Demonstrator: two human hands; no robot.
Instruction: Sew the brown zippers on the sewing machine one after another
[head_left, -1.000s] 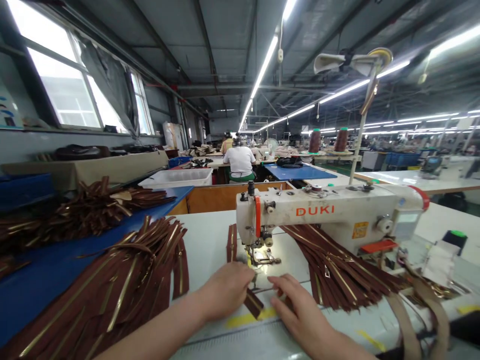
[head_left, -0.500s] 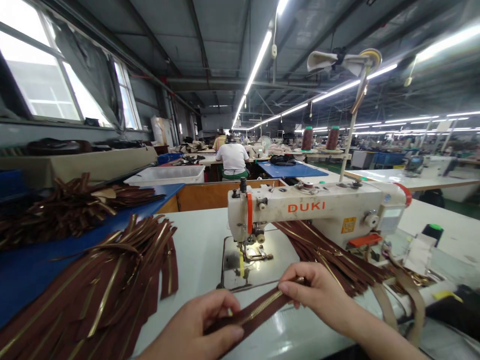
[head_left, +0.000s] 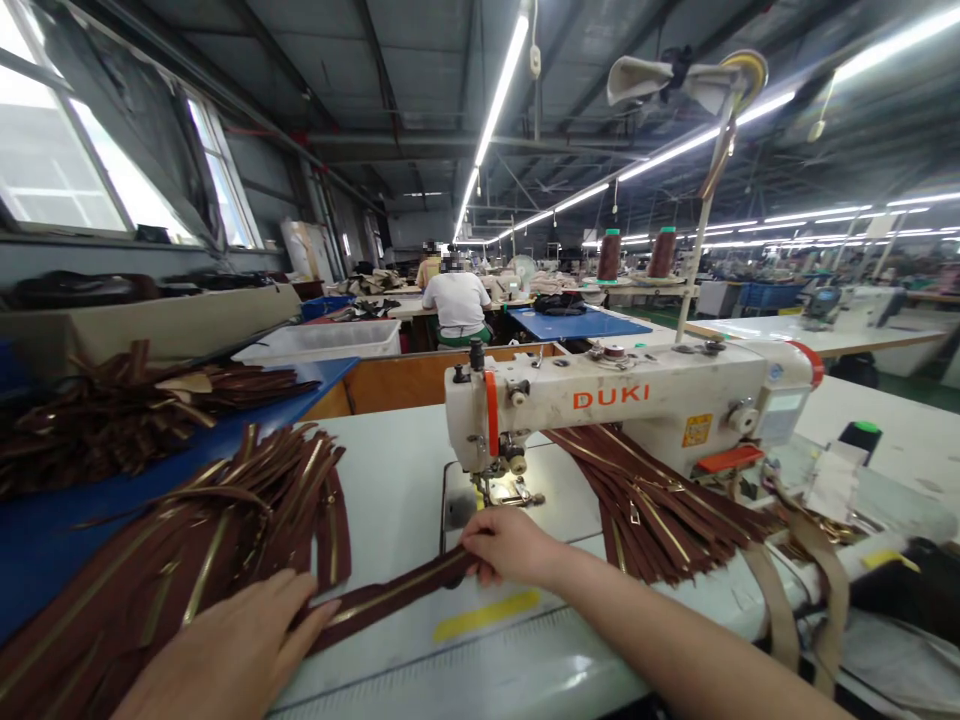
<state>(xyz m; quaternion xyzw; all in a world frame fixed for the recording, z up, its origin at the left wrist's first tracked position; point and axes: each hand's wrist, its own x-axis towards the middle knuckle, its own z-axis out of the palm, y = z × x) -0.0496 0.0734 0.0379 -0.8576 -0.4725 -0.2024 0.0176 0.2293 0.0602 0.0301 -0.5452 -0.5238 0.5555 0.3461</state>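
Observation:
A brown zipper (head_left: 394, 596) with brass-coloured teeth stretches between my hands across the pale sewing table. My right hand (head_left: 510, 545) pinches its far end just in front of the needle area of the sewing machine (head_left: 555, 410). At the near end, my left hand (head_left: 240, 635) has the zipper between thumb and fingers, close to a large pile of similar brown zippers (head_left: 225, 540). The zipper's very end is hidden by my left hand. Behind my right forearm, another bundle of brown zippers (head_left: 660, 510) lies under the machine arm.
A blue table (head_left: 45, 540) on the left carries more brown strips (head_left: 112, 430). Yellow tape (head_left: 487, 615) and a ruler scale mark the front of the table. Beige straps (head_left: 829, 610) hang at the right near a thread cone (head_left: 859, 445). A person in white (head_left: 457, 302) sits ahead.
Both hands have moved left with the zipper. My right hand is now nearer the needle area, and the zipper is stretched longer between my hands. The view has shifted slightly.

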